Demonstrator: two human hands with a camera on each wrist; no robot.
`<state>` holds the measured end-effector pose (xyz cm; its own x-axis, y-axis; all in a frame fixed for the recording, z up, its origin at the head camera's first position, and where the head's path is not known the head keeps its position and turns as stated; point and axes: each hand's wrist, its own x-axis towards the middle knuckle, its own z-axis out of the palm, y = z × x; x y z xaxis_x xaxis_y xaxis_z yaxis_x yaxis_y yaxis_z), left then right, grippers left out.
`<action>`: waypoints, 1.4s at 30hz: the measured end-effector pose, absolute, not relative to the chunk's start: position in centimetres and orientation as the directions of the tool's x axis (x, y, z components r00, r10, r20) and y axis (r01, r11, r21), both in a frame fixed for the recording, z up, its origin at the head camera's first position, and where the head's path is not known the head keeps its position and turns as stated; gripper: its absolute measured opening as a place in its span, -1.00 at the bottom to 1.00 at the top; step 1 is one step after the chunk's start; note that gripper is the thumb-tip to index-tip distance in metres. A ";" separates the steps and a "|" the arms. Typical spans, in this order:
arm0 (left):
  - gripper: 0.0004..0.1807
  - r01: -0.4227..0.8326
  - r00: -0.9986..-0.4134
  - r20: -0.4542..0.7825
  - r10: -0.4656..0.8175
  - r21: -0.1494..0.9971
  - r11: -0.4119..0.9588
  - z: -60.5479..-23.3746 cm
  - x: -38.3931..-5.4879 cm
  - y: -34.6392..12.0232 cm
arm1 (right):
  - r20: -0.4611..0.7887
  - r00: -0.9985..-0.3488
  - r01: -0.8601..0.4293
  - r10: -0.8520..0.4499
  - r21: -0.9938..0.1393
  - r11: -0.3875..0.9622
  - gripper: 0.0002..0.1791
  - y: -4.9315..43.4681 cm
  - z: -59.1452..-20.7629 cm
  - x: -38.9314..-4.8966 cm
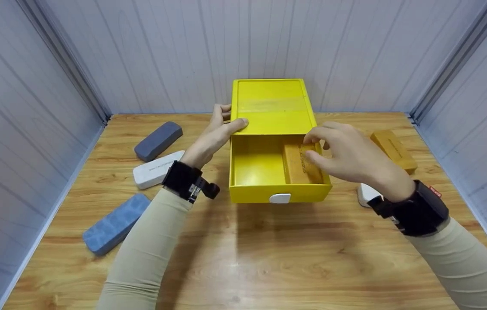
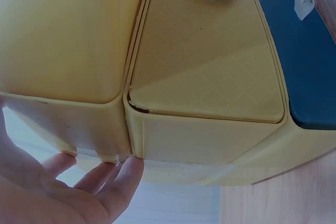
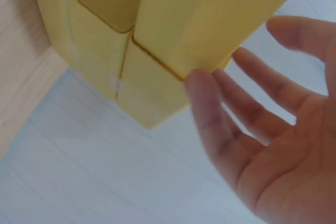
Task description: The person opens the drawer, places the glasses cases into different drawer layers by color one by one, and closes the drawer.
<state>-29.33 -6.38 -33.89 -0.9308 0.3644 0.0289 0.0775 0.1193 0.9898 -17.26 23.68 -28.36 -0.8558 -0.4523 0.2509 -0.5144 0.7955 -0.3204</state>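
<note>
A yellow drawer unit (image 1: 271, 107) stands in the middle of the table with its top drawer (image 1: 256, 165) pulled out. At its upper left edge is my left hand (image 1: 213, 135); the thumb lies on top and the fingers rest against the side. An orange glasses case (image 1: 297, 165) with dark lettering lies along the right side of the drawer. Over this case hovers my right hand (image 1: 342, 150), thumb and forefinger apart at its lettered face. In the right wrist view, the fingers (image 3: 210, 114) reach the drawer's outer wall; the case is mostly hidden there.
On the left lie a dark grey case (image 1: 158, 141), a white case (image 1: 153, 172) and a mottled blue case (image 1: 114, 224). Right of the unit are another orange case (image 1: 394, 150) and a white object (image 1: 366, 193) partly behind my wrist. Lower drawers have yellow (image 2: 205, 51) and blue fronts (image 2: 310, 72).
</note>
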 end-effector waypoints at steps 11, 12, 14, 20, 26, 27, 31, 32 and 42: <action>-0.27 0.082 -0.930 0.034 0.365 0.990 0.117 -33.9 -29.3 -6.3 | 0.447 -0.810 -0.533 -0.380 -0.290 0.795 -0.75 27.6 -29.6 -18.2; -0.28 0.081 -0.930 0.033 0.365 0.990 0.118 -33.9 -29.3 -6.3 | 0.445 -0.814 -0.524 -0.372 -0.286 0.803 -0.74 28.1 -29.8 -18.3; -0.28 0.080 -0.932 0.030 0.361 0.989 0.123 -33.9 -29.3 -6.2 | 0.439 -0.825 -0.503 -0.354 -0.287 0.815 -0.71 29.1 -30.3 -18.6; -0.28 0.079 -0.936 0.027 0.351 0.988 0.133 -33.9 -29.3 -6.3 | 0.438 -0.846 -0.460 -0.304 -0.310 0.832 -0.59 31.5 -31.9 -19.3; -0.28 0.086 -0.935 0.032 0.354 0.987 0.136 -33.9 -29.2 -6.2 | 0.417 -0.869 -0.416 -0.267 -0.322 0.850 -0.51 33.4 -33.3 -19.9; -0.27 0.085 -0.934 0.032 0.355 0.987 0.134 -33.9 -29.2 -6.2 | 0.410 -0.874 -0.407 -0.261 -0.323 0.854 -0.49 33.7 -33.5 -20.0; -0.28 0.086 -0.933 0.035 0.358 0.988 0.128 -34.0 -29.1 -6.1 | 0.364 -0.902 -0.361 -0.234 -0.335 0.870 -0.43 35.2 -34.4 -20.4; -0.29 0.087 -0.932 0.036 0.360 0.988 0.126 -34.0 -29.1 -6.1 | 0.352 -0.908 -0.350 -0.227 -0.336 0.874 -0.41 35.7 -34.6 -20.5; -0.29 0.089 -0.928 0.039 0.371 0.989 0.118 -33.8 -29.1 -5.9 | 0.250 -0.957 -0.228 -0.151 -0.320 0.919 -0.27 40.0 -36.7 -21.6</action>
<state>-29.07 -5.88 -33.82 -0.9280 0.3705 0.0390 0.0888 0.1181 0.9890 -21.61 40.04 -36.66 -0.9566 -0.1506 0.2496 -0.2283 0.9195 -0.3201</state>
